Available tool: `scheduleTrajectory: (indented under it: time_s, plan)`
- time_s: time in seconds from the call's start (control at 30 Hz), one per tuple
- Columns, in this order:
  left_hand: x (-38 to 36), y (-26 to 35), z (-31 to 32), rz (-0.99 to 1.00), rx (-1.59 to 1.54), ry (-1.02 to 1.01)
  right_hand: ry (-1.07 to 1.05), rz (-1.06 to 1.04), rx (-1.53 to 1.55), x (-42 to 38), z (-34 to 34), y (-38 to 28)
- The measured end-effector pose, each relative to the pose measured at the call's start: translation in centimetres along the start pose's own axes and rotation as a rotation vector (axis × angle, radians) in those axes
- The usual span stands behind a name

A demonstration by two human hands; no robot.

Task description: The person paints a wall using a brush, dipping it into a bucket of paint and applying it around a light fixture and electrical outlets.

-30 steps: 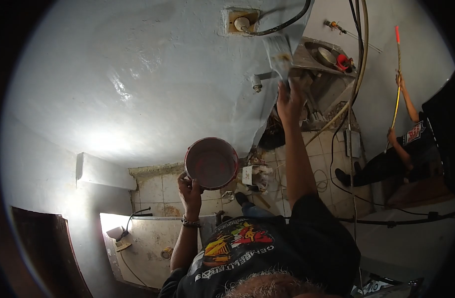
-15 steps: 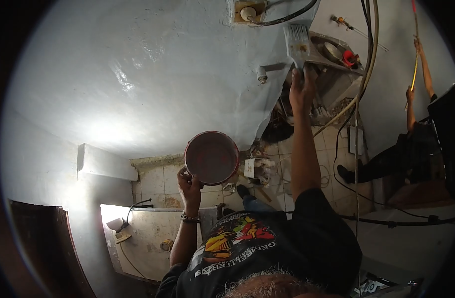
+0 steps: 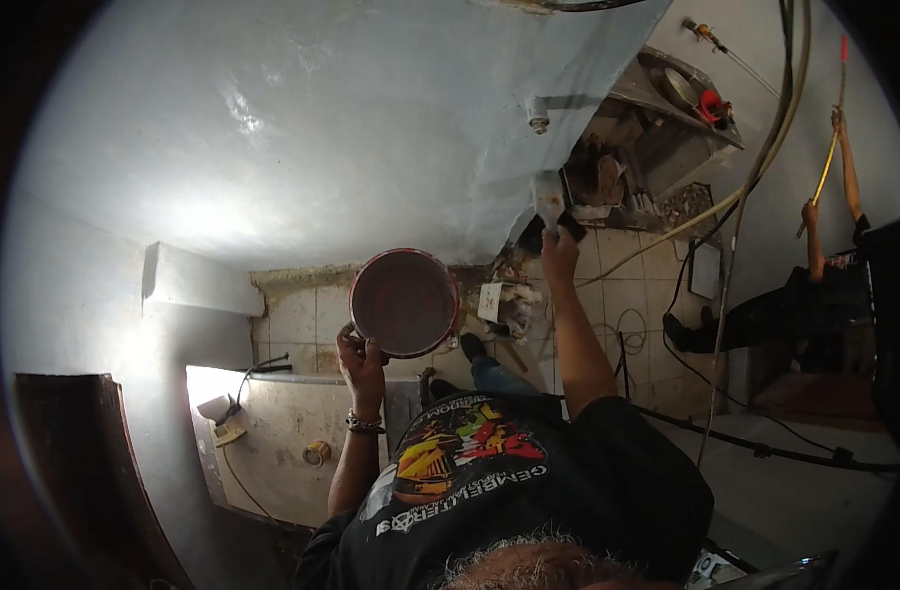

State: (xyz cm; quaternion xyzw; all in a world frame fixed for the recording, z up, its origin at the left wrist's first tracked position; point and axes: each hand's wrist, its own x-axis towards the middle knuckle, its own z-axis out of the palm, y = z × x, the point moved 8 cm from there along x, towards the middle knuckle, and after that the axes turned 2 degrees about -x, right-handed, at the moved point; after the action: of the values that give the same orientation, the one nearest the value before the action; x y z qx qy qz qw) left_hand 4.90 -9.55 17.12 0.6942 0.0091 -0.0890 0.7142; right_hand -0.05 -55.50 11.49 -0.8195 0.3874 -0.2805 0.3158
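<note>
My left hand [image 3: 363, 362] grips the near rim of a round paint bucket [image 3: 406, 303], thumb at the edge. Looking into it from above, I see a greyish inside with reddish marks. In my right hand [image 3: 560, 254] is the handle of a wide paintbrush [image 3: 548, 200]. Its bristles point away from me and overlap the lower right edge of the pale grey-blue wall [image 3: 302, 167]. Above the brush, a short pipe outlet [image 3: 537, 120] sticks out of the wall.
At right another person's hands [image 3: 812, 211] hold a long yellow pole [image 3: 825, 172]. Cables [image 3: 764, 162] hang between us. Behind the brush stands a cluttered shelf [image 3: 666, 128]. Debris [image 3: 514, 305] lies on the tiled floor [image 3: 563, 344]; a table [image 3: 273, 442] with a lamp [image 3: 212, 405] is at left.
My right hand has come down and nearer with the paintbrush, from beside the upper wall to its lower edge. The view has shifted slightly; the bucket stays in my left hand.
</note>
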Motion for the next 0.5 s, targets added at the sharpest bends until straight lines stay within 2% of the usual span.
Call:
scheduleTrajectory:
  time_s: [0.07,0.13,0.2,0.3,0.33,0.43,0.5]
  plan:
    - [-0.9,-0.7,-0.7,-0.002,0.023,0.03,0.043,-0.054,0.096,1.0,-3.8,-5.3]
    - [-1.6,-1.4,-1.2,-0.015,0.025,0.059,0.218,-0.172,0.346,2.9,-7.4,-9.8]
    - [-2.2,-2.2,-1.5,-0.04,0.005,0.08,0.305,-0.284,0.289,4.5,-10.1,-14.2]
    - [-3.1,-3.4,-1.7,-0.075,-0.019,0.056,0.292,-0.429,0.149,5.7,-8.2,-15.9]
    - [-3.3,-3.6,-1.7,-0.084,-0.015,0.058,0.32,-0.412,-0.008,5.6,-5.9,-14.0]
    - [-4.0,-3.7,-2.0,-0.091,-0.018,0.083,0.145,-0.309,0.121,4.1,1.4,-6.3]
    - [-4.8,-3.8,-2.5,-0.067,-0.033,0.098,-0.048,-0.172,0.065,0.7,4.8,-2.4]
